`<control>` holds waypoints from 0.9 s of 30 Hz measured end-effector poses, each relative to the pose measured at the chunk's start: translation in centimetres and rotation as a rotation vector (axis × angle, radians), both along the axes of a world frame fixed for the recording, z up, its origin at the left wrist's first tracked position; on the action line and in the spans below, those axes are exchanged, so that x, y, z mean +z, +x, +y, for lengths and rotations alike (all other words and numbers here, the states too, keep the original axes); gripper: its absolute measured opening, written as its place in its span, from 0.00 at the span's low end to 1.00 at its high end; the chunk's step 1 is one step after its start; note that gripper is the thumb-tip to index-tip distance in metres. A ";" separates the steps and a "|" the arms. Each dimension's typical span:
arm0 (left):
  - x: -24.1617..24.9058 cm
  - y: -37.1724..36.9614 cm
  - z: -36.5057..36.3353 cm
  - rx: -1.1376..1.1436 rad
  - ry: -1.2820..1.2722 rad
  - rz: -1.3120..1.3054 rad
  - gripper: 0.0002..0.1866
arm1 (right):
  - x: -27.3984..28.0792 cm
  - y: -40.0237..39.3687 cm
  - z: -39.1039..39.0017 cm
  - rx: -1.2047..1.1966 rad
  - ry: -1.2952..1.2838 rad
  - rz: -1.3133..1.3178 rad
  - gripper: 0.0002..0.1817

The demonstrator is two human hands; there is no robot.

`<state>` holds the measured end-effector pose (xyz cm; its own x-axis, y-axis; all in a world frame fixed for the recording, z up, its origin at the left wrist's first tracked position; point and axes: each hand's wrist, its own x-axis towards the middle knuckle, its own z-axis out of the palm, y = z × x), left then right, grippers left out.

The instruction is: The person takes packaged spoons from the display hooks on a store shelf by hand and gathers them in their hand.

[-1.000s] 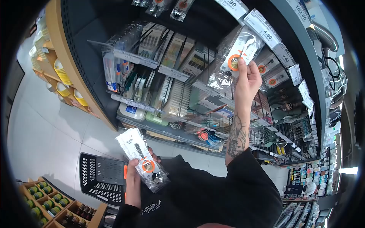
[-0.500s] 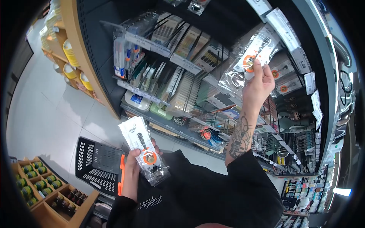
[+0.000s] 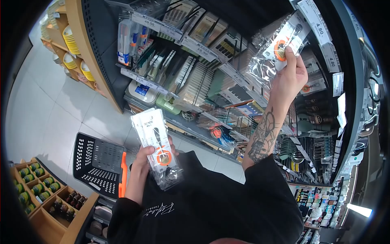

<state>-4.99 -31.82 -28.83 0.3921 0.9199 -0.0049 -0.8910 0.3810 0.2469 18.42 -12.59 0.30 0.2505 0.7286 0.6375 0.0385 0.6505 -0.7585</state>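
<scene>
left hand [image 3: 142,156] clenched near chest; right hand [image 3: 289,77] raised, pinching

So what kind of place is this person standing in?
Most likely a shop's kitchenware aisle. Price tags line the shelf edges, packaged utensils hang in rows on display hooks, and a black shopping basket sits below. The left hand and right hand each hold a bagged utensil.

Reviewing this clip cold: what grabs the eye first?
The right hand, raised to the shelf pegs, pinches a clear packet with an orange sticker. Lower down, the left hand holds a stack of similar packets in front of the black sweatshirt, with a black basket on the floor to the left.
</scene>
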 end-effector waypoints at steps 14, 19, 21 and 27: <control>-0.7 0.9 0.3 -0.081 0.060 -0.004 0.40 | 0.7 -1.5 -1.3 -0.075 -0.052 -0.018 0.10; -1.0 0.4 0.0 -0.059 0.049 -0.023 0.40 | 1.2 -2.0 -1.7 -0.243 -0.119 -0.094 0.09; -1.0 0.3 -0.2 -0.045 0.048 -0.029 0.40 | 1.0 -1.8 -1.7 -0.248 -0.140 -0.106 0.09; 0.2 -0.5 -0.4 -0.020 0.012 0.047 0.39 | 0.9 -0.2 2.1 -0.092 -0.115 -0.072 0.11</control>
<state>-5.44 -32.18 -28.60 0.4096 0.9122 -0.0132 -0.8707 0.3952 0.2927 18.22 -10.54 1.19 0.2759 0.7741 0.5697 0.1509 0.5505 -0.8211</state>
